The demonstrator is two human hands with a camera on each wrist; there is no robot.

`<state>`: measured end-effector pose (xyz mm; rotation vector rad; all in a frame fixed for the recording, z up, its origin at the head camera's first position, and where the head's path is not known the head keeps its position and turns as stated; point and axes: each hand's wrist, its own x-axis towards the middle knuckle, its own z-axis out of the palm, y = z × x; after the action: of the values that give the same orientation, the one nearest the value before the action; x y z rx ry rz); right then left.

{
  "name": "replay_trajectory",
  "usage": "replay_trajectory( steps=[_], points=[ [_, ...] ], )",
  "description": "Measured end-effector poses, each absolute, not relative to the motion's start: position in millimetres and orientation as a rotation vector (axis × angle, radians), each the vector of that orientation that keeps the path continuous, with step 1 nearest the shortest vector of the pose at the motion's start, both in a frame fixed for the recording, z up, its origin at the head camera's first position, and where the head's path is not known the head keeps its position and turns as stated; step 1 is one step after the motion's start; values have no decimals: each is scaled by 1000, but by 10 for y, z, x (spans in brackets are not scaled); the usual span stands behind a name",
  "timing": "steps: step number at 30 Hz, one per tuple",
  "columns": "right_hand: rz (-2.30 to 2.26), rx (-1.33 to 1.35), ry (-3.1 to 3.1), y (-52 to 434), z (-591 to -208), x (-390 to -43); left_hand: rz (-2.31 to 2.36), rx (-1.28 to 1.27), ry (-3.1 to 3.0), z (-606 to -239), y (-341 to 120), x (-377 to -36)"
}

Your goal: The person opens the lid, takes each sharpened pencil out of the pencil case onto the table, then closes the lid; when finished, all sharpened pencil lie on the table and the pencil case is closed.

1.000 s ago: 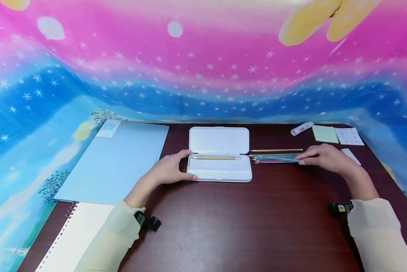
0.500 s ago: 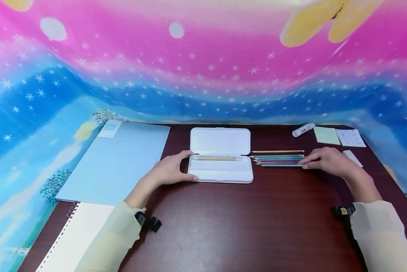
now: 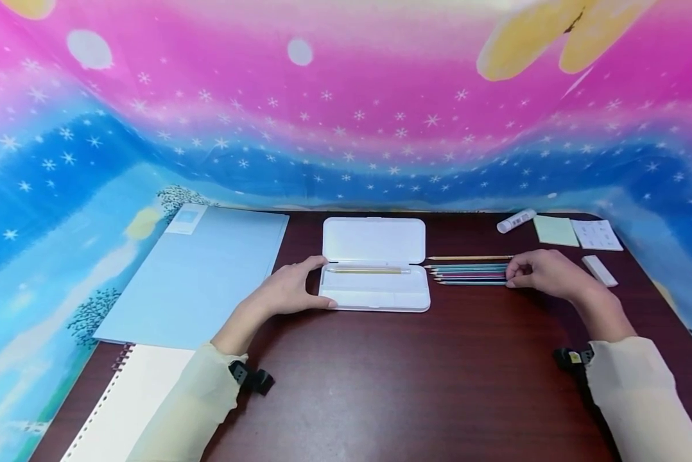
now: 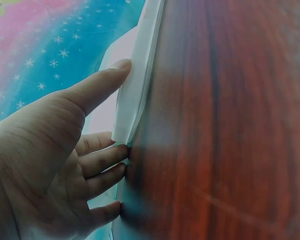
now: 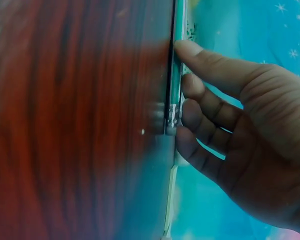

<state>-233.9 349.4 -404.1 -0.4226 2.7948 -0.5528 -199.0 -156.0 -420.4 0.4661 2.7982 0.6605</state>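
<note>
A white pencil case (image 3: 375,297) lies open on the table, with a gold pencil (image 3: 369,271) in its tray. My left hand (image 3: 288,287) holds the case by its left end, thumb at the front corner and index finger near the hinge. In the left wrist view, the thumb (image 4: 102,82) presses the case's side wall. Right of the case lies a row of colored pencils (image 3: 467,273), tips pointing left. My right hand (image 3: 545,273) pinches the nearest teal pencil (image 5: 176,82) near its eraser end. The fingers hide the other pencils' ends.
A yellow pencil (image 3: 470,258) lies behind the row. At the back right are a glue stick (image 3: 516,221), green sticky notes (image 3: 556,230), a white printed pad (image 3: 597,235) and a white eraser (image 3: 600,271). A blue folder (image 3: 201,276) and spiral notebook (image 3: 138,391) lie left.
The teal pencil, earlier slanting across the others, now lies along the front of the row. My right hand moved right, then slightly back left with it. The left hand stayed put.
</note>
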Motion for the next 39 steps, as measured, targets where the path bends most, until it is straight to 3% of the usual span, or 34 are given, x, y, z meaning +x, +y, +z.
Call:
replay_trajectory(
  steps=[10, 29, 39],
  points=[
    [-577, -485, 2875, 3335, -3998, -2347, 673, 463, 2793, -4185, -1551, -1968],
    [-685, -947, 2827, 2170, -3839, -2322, 670, 465, 2804, -4207, -1572, -1983],
    [-653, -987, 2743, 1914, -3892, -2320, 656, 464, 2800, -4191, -1574, -1993]
  ],
)
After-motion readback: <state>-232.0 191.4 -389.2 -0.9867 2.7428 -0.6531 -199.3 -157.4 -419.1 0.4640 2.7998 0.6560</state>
